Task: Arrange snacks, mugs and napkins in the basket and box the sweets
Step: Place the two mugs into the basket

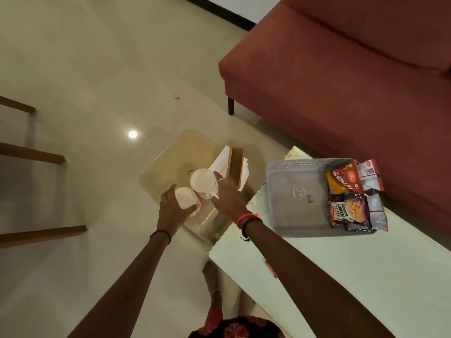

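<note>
White ceramic mugs with red print, two: the nearer mug (185, 200) sits in the curled grip of the left hand (170, 206). The farther mug (202, 181) is held in the grip of the right hand (228, 196), left of one clear plastic basket (305, 164).

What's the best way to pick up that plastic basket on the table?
Grip the basket by its two long rims from above, one hand each: snack packets crowd one end, so a one-ended hold would likely tip it.

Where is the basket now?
Head view, right of centre: the basket sits on the table, beside the right hand, with snack packets at its right end.
</note>
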`<state>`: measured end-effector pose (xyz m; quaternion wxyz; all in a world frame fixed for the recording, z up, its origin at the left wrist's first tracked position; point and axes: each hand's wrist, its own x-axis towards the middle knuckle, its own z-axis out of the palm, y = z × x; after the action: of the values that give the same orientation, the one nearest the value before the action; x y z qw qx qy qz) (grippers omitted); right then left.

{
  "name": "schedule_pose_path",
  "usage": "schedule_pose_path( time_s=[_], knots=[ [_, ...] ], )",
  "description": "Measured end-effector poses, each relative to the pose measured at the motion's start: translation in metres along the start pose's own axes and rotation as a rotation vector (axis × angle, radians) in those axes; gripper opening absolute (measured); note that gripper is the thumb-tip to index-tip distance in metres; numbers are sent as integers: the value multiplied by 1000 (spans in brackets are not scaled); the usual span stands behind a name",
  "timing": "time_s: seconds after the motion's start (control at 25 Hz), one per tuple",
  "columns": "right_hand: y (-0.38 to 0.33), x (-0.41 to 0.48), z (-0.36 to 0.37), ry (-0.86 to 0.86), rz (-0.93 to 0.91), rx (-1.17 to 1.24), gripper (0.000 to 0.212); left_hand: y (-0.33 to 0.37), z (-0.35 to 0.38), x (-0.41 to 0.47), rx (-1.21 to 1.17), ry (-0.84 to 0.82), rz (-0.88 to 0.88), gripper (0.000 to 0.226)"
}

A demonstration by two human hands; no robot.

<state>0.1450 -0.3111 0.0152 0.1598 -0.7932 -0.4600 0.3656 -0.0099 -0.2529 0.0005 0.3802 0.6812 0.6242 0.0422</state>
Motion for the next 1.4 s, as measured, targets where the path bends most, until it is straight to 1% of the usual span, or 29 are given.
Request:
schedule_pose_path(
  time_s=[0.08,0.2,0.32,0.44,0.6,0.68,0.76,0.88,1.0,1.16,1.28,1.4],
  knots=[
    [-2,19,6,-46,3,-31,78,-9,7,17,98,-59,7,107],
    [-6,43,12,-117,-6,-121,86,-21,12,32,178,-140,44,111],
    [-11,60,19,-146,-24,-202,93,-25,12,38,129,-176,61,106],
    [-15,73,22,-166,-36,-275,93,-26,12,39,115,-198,63,99],
    [-22,74,24,-165,-15,-301,90,-24,6,39,110,-206,64,89],
    [-25,65,22,-144,3,-280,92,-23,1,34,95,-218,63,86],
    [-27,50,17,-107,51,-193,94,-23,-7,26,88,-225,45,86],
    [-23,12,8,-7,140,-67,95,-26,-17,11,84,-235,33,86],
    [-4,-34,-8,94,291,84,91,-24,-25,-5,78,-269,34,85],
    [40,-85,-50,262,469,254,89,-11,-26,-19,116,-321,109,86],
    [84,-103,-80,401,621,304,90,11,-19,-23,155,-380,173,87],
    [133,-102,-100,482,793,329,94,36,-4,-25,161,-432,263,91]
  ],
)
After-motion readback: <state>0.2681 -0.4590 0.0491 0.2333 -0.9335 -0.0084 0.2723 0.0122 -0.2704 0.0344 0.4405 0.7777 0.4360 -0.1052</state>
